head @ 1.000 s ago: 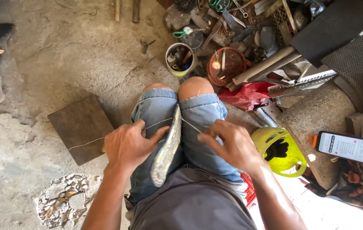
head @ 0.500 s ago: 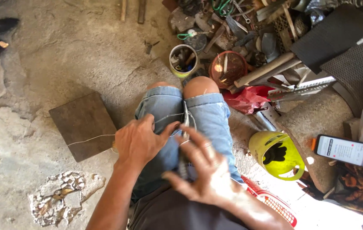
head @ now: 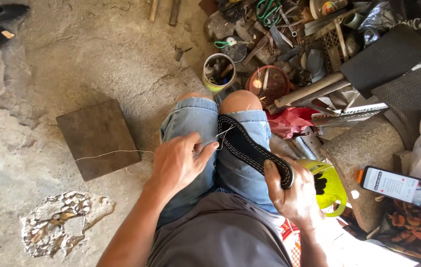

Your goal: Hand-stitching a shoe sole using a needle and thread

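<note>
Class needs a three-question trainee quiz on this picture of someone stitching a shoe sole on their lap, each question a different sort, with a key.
1. True or false: the right hand grips the heel end of the black sole.
2. What does the left hand pinch: A) scissors, B) white thread, C) the phone?
3. Fill in: the thread trails left across a square brown ____ on the floor.

Key: 1 true; 2 B; 3 board.

Bright daylight enters from lower right; glare washes out the floor (head: 368,252) there. Upper left lies in soft shade. Focus sharp; mild edge distortion.
</note>
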